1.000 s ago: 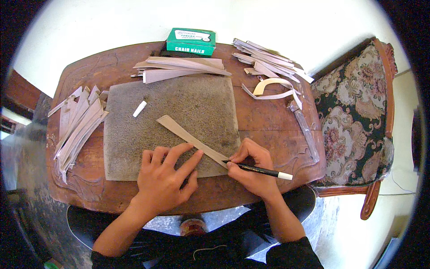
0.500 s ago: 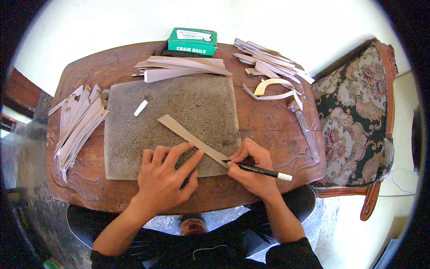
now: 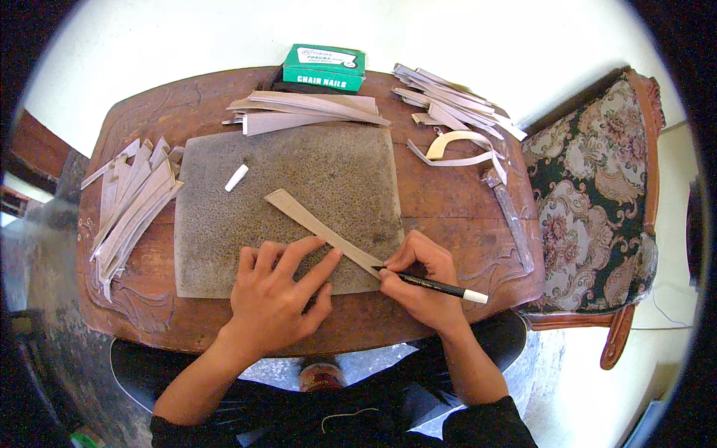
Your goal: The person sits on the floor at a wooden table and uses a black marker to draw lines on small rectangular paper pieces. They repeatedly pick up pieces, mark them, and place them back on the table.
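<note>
A thin tan strip (image 3: 317, 226) lies slantwise on the dark speckled mat (image 3: 216, 261). Fingertips of my left hand (image 3: 280, 287) rest on the strip near its middle, the fingers spread. In my right hand (image 3: 426, 280) is a black marker (image 3: 437, 285) with a white end, its tip at the strip's near right end. That end is partly hidden by my right fingers. A white marker cap (image 3: 236, 178) lies on the mat, up and left of the strip.
Tan strips are heaped at the left (image 3: 134, 209), at the back (image 3: 299, 110) and at the back right (image 3: 448, 97). Behind stands a green box (image 3: 323, 67). Curled pale strips (image 3: 455, 149) and a worn hammer-like tool (image 3: 509, 220) lie right; a floral chair (image 3: 590, 201) stands beyond.
The view has shifted very slightly. Both hands, the marker and the strip keep nearly the same places relative to one another.
</note>
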Motion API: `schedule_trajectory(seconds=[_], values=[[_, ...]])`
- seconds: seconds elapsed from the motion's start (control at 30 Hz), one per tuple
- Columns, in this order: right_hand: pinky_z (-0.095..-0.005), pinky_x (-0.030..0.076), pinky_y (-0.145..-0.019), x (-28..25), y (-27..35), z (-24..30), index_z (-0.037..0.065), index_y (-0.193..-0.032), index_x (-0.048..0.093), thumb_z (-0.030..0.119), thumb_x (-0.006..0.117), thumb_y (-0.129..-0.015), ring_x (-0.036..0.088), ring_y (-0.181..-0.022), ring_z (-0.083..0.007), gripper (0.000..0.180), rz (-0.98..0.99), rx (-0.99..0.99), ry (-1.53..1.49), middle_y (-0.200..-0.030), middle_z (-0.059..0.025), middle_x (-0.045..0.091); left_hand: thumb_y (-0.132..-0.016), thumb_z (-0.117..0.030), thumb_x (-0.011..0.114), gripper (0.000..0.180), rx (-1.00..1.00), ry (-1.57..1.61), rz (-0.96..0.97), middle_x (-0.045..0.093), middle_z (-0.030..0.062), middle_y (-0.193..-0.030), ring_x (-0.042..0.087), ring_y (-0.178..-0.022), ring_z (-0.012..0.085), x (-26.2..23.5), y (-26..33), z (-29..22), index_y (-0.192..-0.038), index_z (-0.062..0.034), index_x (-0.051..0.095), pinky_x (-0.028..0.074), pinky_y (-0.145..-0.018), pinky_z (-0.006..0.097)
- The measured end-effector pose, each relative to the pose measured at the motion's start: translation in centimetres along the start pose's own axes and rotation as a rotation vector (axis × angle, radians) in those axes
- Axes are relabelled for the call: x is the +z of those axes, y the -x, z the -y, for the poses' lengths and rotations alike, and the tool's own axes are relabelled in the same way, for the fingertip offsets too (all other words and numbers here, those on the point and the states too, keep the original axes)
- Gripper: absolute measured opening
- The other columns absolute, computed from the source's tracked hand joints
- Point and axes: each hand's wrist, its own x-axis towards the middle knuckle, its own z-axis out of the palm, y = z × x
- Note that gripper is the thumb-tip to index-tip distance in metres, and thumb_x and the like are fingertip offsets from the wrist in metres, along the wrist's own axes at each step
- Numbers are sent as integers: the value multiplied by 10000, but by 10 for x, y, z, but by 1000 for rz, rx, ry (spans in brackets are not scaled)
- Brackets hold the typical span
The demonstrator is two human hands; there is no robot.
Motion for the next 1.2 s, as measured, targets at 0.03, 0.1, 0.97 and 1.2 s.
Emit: schedule_trajectory(seconds=[0.03,0.1,0.97,1.2], values=[[-284,470,-650,0,0,0,18,-727,572,-10,757,-716,624,-712,-166,188,0,-4,3,-764,-83,624,-806,-269,714,452,0,-2,1,621,1,-1258,540,-959,237,0,0,0,-1251,-188,715,407,-784,422],[-285,472,-653,0,0,1,18,-728,571,-10,757,-717,625,-715,-168,188,0,-1,-3,-766,-84,623,-787,-254,721,497,-25,17,31,620,4,-1281,538,-977,262,1,2,-1,-1281,-205,711,418,-832,437],[-287,472,-642,0,8,-8,35,-776,575,36,759,-748,604,-705,-143,187,-134,71,-311,-779,-65,629,-791,-315,729,482,-87,-17,-36,603,3,-1300,540,-1015,240,3,2,-2,-1257,-189,715,381,-869,440],[-302,483,-650,-3,5,1,35,-781,568,54,760,-754,616,-714,-163,195,-113,22,-262,-782,-76,629,-797,-388,756,579,-43,-83,7,569,0,-1391,485,-1174,278,1,3,-13,-1351,-246,666,301,-1053,571]])
